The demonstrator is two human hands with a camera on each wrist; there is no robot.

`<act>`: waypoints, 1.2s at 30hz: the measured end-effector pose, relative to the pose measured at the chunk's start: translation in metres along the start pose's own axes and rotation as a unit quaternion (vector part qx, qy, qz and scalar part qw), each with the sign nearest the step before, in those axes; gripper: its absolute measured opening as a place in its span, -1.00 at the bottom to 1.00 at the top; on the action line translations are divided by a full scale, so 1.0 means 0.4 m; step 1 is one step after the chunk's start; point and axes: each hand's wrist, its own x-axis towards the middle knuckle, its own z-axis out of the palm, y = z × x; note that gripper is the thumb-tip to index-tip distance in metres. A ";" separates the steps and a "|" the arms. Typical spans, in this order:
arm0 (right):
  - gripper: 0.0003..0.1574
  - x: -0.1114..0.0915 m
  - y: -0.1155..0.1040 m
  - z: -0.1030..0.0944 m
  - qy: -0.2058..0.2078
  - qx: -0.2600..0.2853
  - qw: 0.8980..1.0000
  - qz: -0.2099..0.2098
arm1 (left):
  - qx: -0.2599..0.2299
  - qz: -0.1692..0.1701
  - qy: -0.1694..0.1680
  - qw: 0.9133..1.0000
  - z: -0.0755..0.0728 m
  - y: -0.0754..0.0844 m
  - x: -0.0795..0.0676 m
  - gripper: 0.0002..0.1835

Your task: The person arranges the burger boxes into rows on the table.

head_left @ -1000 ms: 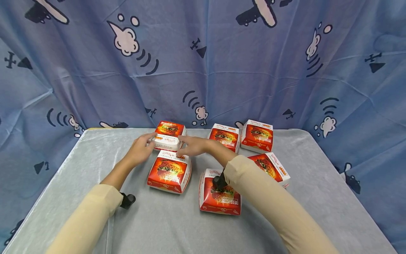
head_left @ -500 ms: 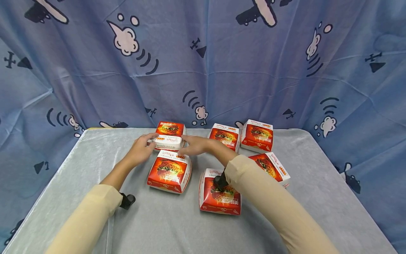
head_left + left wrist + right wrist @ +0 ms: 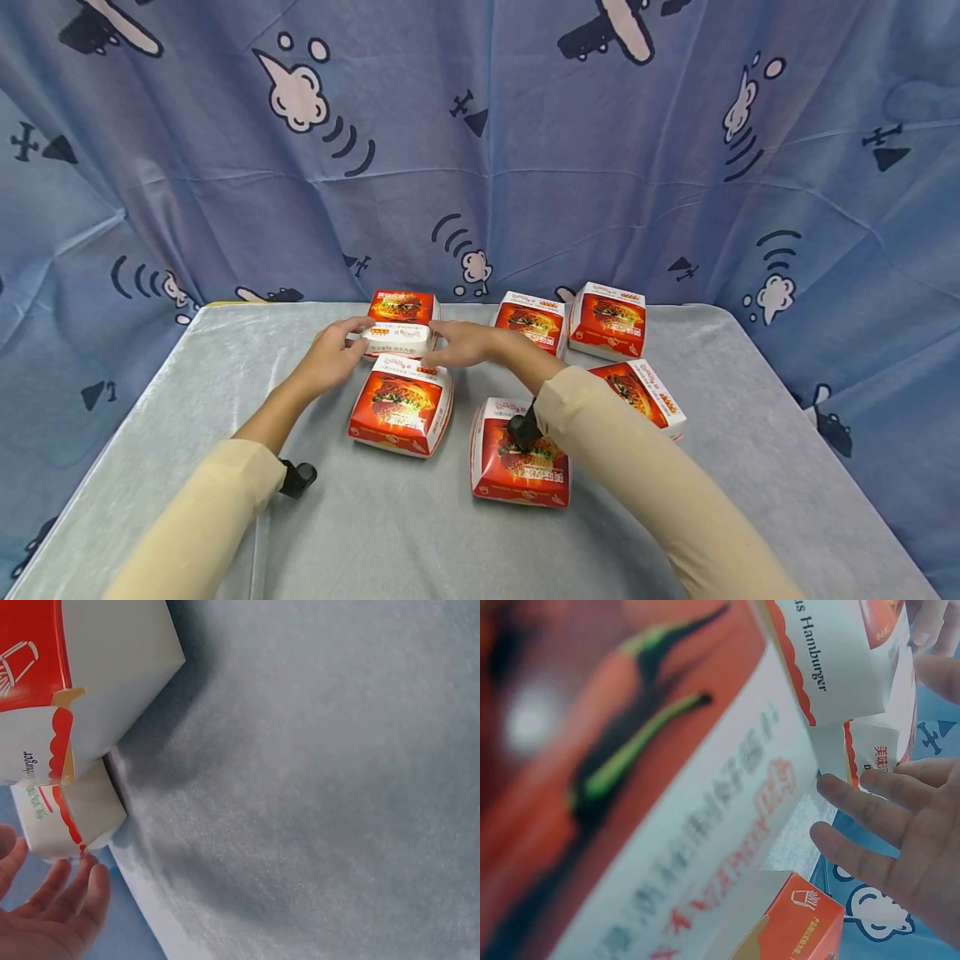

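At the back left of the table, a red-and-white hamburger box (image 3: pixel 406 307) lies between my two hands. My left hand (image 3: pixel 333 354) touches its left side with relaxed, slightly bent fingers; in the left wrist view, the fingertips (image 3: pixel 94 874) are right at the box's white side. My right hand (image 3: pixel 463 343) is at the right side, its fingers spread and fairly straight in the right wrist view. Directly in front of this box sits a second hamburger box (image 3: pixel 400 406), its back edge close against the first.
To the right, another hamburger box (image 3: pixel 521 462) lies beneath my right wrist. Two more, a middle box (image 3: pixel 531 321) and a right box (image 3: pixel 608 321), stand at the back. A further box (image 3: pixel 637 392) is partly hidden by my right sleeve. A blue curtain (image 3: pixel 480 150) hangs behind the grey-covered table (image 3: pixel 360 533).
The back-left box has shifted slightly toward me, up to the box in front of it. My right hand has moved a little to the right, and both hands stay at its sides.
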 end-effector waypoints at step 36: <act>0.06 -0.012 0.015 -0.009 0.010 0.006 1.000 -0.025 | 0.004 0.016 0.000 1.000 -0.008 -0.002 -0.011 -0.55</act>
